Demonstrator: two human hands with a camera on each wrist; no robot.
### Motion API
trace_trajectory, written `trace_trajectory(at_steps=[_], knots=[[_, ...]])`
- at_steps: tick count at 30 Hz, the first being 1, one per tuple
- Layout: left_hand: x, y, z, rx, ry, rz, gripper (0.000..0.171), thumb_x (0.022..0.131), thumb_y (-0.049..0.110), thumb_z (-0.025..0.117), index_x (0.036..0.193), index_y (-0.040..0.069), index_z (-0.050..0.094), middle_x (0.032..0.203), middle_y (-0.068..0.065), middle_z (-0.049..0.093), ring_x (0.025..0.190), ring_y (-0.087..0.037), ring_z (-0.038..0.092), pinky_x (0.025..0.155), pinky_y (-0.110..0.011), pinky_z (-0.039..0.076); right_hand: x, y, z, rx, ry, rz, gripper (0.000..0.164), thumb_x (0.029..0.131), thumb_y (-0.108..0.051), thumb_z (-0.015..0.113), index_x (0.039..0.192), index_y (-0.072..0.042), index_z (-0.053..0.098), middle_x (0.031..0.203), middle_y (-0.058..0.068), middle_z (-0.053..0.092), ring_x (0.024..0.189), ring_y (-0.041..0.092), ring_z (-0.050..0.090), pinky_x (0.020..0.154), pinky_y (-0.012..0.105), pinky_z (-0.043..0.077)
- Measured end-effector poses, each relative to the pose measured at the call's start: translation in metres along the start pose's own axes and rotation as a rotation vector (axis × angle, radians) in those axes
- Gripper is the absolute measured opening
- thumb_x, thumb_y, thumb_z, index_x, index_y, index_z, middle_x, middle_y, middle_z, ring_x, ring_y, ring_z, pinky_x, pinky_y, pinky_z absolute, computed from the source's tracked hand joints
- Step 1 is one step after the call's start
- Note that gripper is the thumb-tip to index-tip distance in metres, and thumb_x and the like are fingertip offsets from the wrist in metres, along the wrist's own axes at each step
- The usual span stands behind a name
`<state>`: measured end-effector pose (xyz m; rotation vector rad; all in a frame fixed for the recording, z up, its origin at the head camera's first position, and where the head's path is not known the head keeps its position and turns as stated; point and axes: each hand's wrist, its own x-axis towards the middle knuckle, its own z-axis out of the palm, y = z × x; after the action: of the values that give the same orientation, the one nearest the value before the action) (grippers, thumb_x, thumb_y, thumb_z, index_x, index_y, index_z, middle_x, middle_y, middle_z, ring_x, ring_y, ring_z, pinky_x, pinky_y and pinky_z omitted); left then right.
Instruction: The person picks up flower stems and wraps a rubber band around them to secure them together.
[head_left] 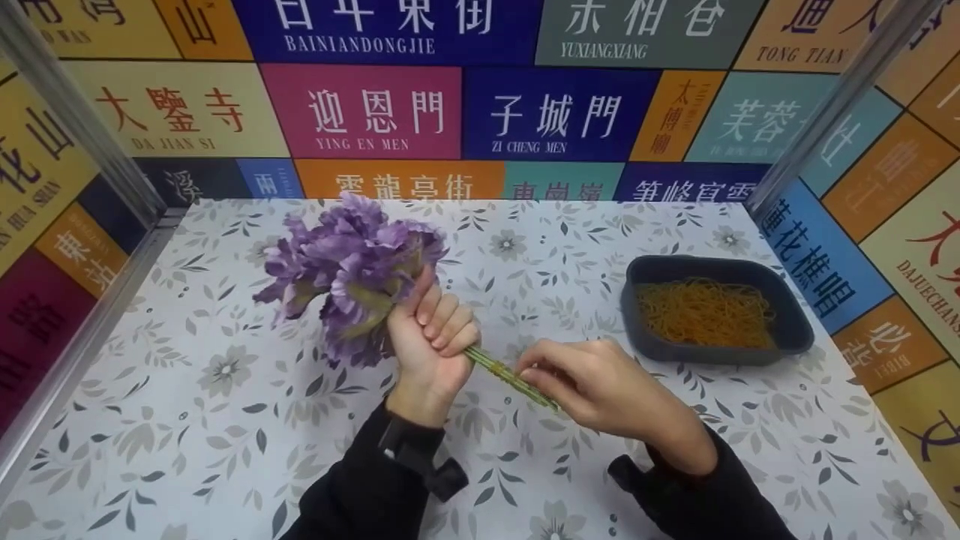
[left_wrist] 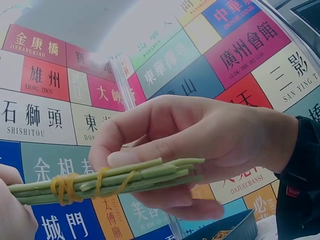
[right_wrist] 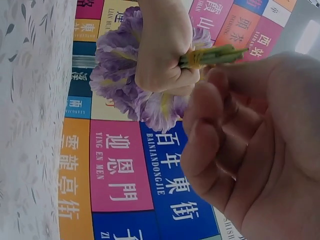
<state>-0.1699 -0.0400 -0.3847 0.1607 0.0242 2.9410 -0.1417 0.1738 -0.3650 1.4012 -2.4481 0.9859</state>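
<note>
My left hand grips a bunch of purple flowers by the stems, close under the blooms. The green stems stick out of the fist towards the right, their cut ends bare. A yellow rubber band is wound round them in several turns, with looser strands slanting nearer the ends. At that spot my right hand has its thumb and forefinger together, pinching a strand of the band against the stems. Its other fingers are curled below. The stems inside the left fist are hidden.
A dark grey plastic tub holding a heap of yellow rubber bands stands at the right of the table. A white leaf-patterned cover lies over the table. Colourful sign-printed panels and metal posts enclose it.
</note>
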Motion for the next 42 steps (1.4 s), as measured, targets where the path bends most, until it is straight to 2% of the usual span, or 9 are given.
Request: trace_trajectory(at_steps=[5, 8, 10, 13, 16, 21, 25, 32, 42], knots=[[0.001, 0.0, -0.001, -0.008, 0.042, 0.056, 0.058, 0.109, 0.024, 0.037, 0.052, 0.016, 0.036, 0.041, 0.006, 0.033, 0.039, -0.005, 0.015, 0.034, -0.017, 0.015, 0.002, -0.006, 0.005, 0.066, 0.046, 0.189, 0.018, 0.107, -0.022, 0.055, 0.12, -0.019, 0.066, 0.09, -0.013, 0.065, 0.067, 0.004, 0.059, 0.059, 0.023, 0.052], [0.001, -0.003, -0.002, 0.004, 0.064, 0.061, 0.057, 0.108, 0.024, 0.039, 0.052, 0.016, 0.036, 0.041, 0.006, 0.034, 0.039, -0.005, 0.015, 0.034, -0.017, 0.016, 0.002, -0.011, 0.01, 0.095, 0.004, 0.287, 0.029, 0.108, -0.03, 0.052, 0.134, -0.02, 0.06, 0.093, -0.013, 0.066, 0.066, 0.004, 0.061, 0.057, 0.025, 0.053], [0.0, -0.005, -0.001, 0.016, 0.067, 0.052, 0.058, 0.109, 0.025, 0.038, 0.051, 0.016, 0.036, 0.041, 0.006, 0.034, 0.039, -0.005, 0.015, 0.034, -0.017, 0.016, 0.002, -0.013, 0.014, 0.085, -0.056, 0.311, 0.033, 0.108, -0.034, 0.049, 0.137, -0.02, 0.058, 0.087, -0.013, 0.063, 0.061, 0.002, 0.058, 0.054, 0.024, 0.051], [-0.001, -0.006, 0.001, 0.037, 0.061, 0.041, 0.058, 0.109, 0.026, 0.036, 0.051, 0.017, 0.036, 0.041, 0.007, 0.033, 0.04, -0.005, 0.014, 0.035, -0.017, 0.014, 0.002, -0.014, 0.022, 0.016, -0.126, 0.291, 0.029, 0.11, -0.036, 0.045, 0.128, -0.02, 0.061, 0.074, -0.016, 0.054, 0.053, -0.001, 0.047, 0.047, 0.022, 0.044], [-0.001, -0.004, 0.002, 0.06, 0.074, 0.047, 0.058, 0.109, 0.027, 0.036, 0.051, 0.017, 0.036, 0.042, 0.007, 0.033, 0.04, -0.005, 0.014, 0.035, -0.016, 0.014, 0.002, -0.014, 0.028, -0.047, -0.162, 0.276, 0.024, 0.111, -0.036, 0.041, 0.107, -0.021, 0.059, 0.066, -0.016, 0.043, 0.049, -0.001, 0.037, 0.044, 0.021, 0.036], [-0.001, 0.006, 0.003, 0.064, 0.093, 0.064, 0.057, 0.108, 0.027, 0.036, 0.052, 0.017, 0.034, 0.042, 0.006, 0.034, 0.041, -0.005, 0.014, 0.036, -0.017, 0.015, 0.001, -0.015, 0.032, -0.097, -0.201, 0.293, 0.027, 0.11, -0.038, 0.041, 0.091, -0.022, 0.05, 0.063, -0.016, 0.037, 0.049, 0.001, 0.035, 0.043, 0.022, 0.034], [-0.001, 0.009, 0.003, 0.073, 0.085, 0.062, 0.057, 0.109, 0.028, 0.037, 0.053, 0.017, 0.034, 0.042, 0.006, 0.034, 0.041, -0.005, 0.014, 0.035, -0.017, 0.015, 0.0, -0.014, 0.033, -0.101, -0.228, 0.305, 0.03, 0.111, -0.04, 0.038, 0.089, -0.022, 0.048, 0.063, -0.016, 0.037, 0.049, 0.002, 0.035, 0.044, 0.023, 0.034], [0.001, 0.005, 0.001, 0.07, 0.041, -0.002, 0.055, 0.11, 0.028, 0.032, 0.056, 0.018, 0.028, 0.043, 0.007, 0.03, 0.042, -0.005, 0.011, 0.036, -0.016, 0.012, -0.001, -0.014, 0.031, -0.142, -0.221, 0.296, 0.03, 0.111, -0.04, 0.039, 0.088, -0.023, 0.048, 0.063, -0.015, 0.036, 0.052, 0.005, 0.04, 0.048, 0.025, 0.037], [-0.001, -0.001, 0.0, 0.102, 0.031, -0.032, 0.057, 0.109, 0.03, 0.033, 0.054, 0.018, 0.031, 0.044, 0.007, 0.031, 0.042, -0.005, 0.012, 0.037, -0.016, 0.013, -0.001, -0.012, 0.03, -0.107, -0.228, 0.305, 0.031, 0.111, -0.039, 0.039, 0.085, -0.025, 0.05, 0.062, -0.017, 0.038, 0.05, 0.003, 0.037, 0.046, 0.024, 0.035]])
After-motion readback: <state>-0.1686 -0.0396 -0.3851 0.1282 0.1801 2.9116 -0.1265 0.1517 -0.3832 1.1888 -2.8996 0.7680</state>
